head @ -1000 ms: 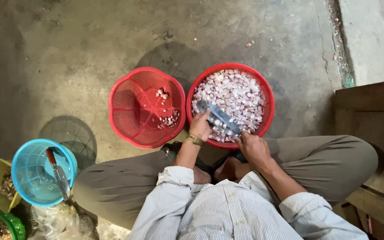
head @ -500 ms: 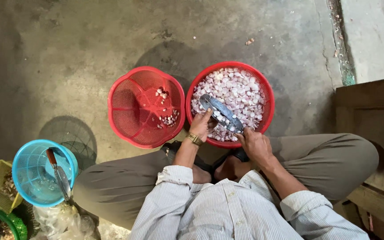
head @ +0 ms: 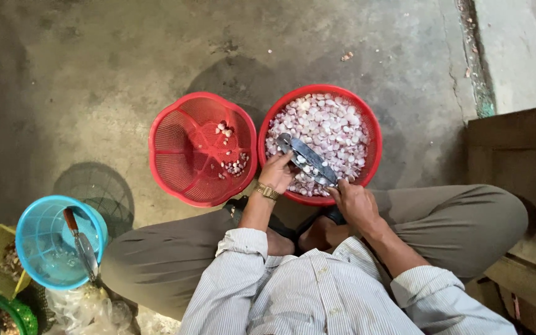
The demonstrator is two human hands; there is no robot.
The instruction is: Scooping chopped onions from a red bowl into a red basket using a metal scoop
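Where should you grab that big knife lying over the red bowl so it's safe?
Probably by the handle end of the knife, nearest the person, where the right hand already grips it. Come from the body side: the blade slants up and away over the peeled shallots, so fingers keep off the metal.

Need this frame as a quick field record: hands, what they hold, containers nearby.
left hand: at near rim of red bowl, by blade tip
right hand: grips handle end of knife
knife: lies across the bowl's near side
red bowl: full of peeled shallots
red basket: left of bowl, few pieces inside
blue basket: far left, holds a second knife
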